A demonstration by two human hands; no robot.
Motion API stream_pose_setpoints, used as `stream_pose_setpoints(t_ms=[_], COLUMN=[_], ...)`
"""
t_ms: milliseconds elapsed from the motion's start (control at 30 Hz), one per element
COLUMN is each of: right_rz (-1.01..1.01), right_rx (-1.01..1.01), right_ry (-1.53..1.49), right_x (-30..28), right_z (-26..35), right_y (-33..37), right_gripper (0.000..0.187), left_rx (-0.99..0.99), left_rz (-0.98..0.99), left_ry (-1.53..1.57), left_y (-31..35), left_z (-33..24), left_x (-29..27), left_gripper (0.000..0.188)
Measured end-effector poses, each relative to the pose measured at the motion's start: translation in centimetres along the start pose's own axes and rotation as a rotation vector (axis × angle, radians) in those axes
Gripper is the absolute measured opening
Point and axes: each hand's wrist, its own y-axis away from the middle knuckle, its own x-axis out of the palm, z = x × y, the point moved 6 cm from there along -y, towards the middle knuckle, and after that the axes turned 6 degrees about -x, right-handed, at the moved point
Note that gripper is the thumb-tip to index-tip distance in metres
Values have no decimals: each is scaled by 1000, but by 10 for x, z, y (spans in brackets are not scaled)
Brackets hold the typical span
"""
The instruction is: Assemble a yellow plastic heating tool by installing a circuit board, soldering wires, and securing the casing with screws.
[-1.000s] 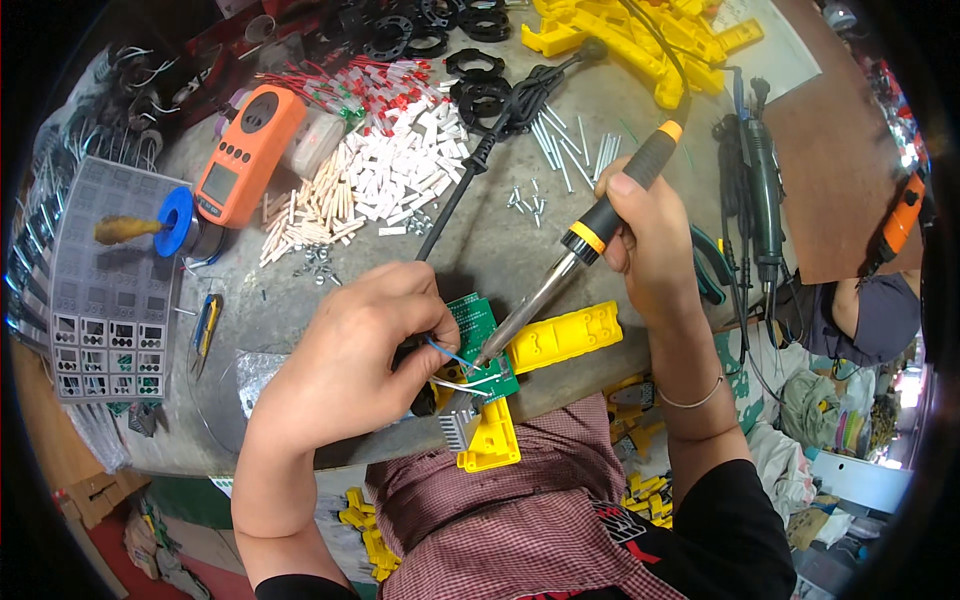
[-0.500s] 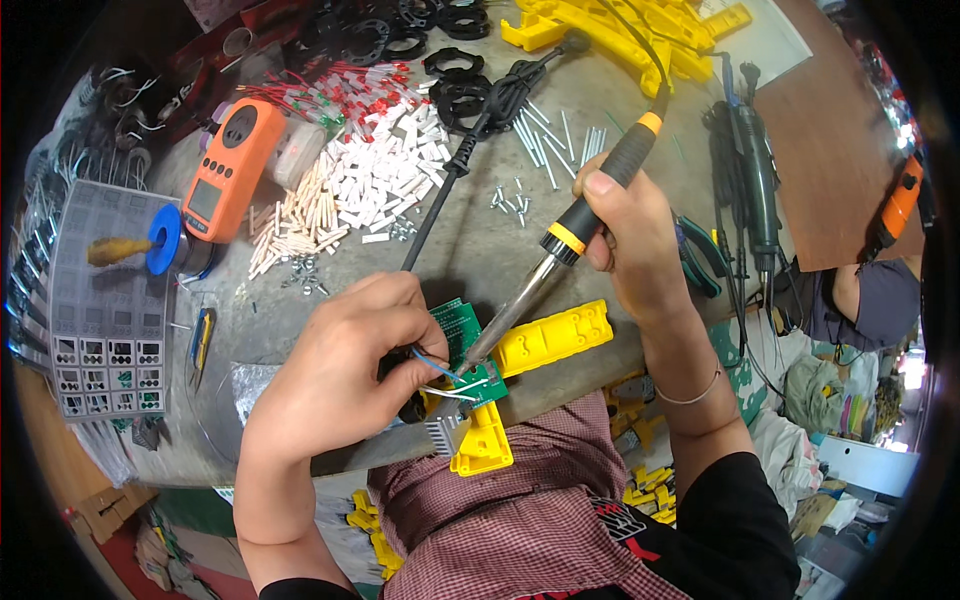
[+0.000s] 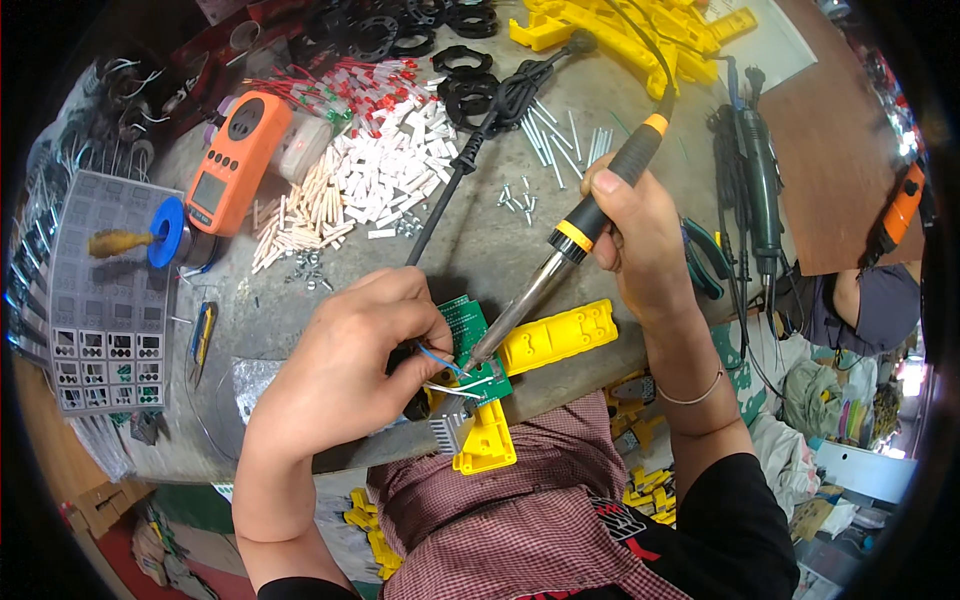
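Observation:
My right hand (image 3: 632,215) is wrapped around the black and yellow handle of a soldering iron (image 3: 530,295). Its tip touches down on a green circuit board (image 3: 462,322), close to the end of a blue wire (image 3: 436,357). My left hand (image 3: 365,350) is closed, with thumb and forefinger pinching the blue wire at the board's left edge. White wires (image 3: 458,390) run onto the board just below. The board lies over a yellow plastic housing (image 3: 560,335), whose handle part (image 3: 486,445) sticks out toward me. A grey finned heat sink (image 3: 447,432) sits beside that part.
Beyond my hands lie white sleeves (image 3: 395,175), beige sticks (image 3: 305,222), screws (image 3: 517,198) and a black cord (image 3: 440,212). An orange multimeter (image 3: 237,163) and a solder spool (image 3: 168,235) stand left. Pliers (image 3: 705,258) and another dark tool (image 3: 760,185) lie right.
The view has shifted slightly, so the bench items appear a little further right. My hands, the soldering iron and the board keep nearly the same places relative to each other.

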Motion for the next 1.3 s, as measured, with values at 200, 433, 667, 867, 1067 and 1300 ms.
stream_pose_setpoints(t_ms=[200,433,667,867,1067,1300], right_rz=[-23,-31,-80,-67,-20,-104], right_rx=[0,9,11,52,51,20], right_ry=[24,34,63,39,-22,-41], right_x=[0,1,2,2,0,-6], right_z=[0,-1,0,0,-1,2], right_y=[1,-1,0,0,1,-2], right_gripper=[23,23,27,26,22,23], left_rx=[14,11,11,-6,-12,2], left_rz=[33,38,44,43,38,32], left_ry=[-14,-27,-27,-32,-50,-66], left_y=[0,0,-1,-2,-1,0], left_z=[1,-1,-3,-4,-3,-3], left_x=[0,0,0,0,1,0], left_gripper=[15,15,15,16,17,18])
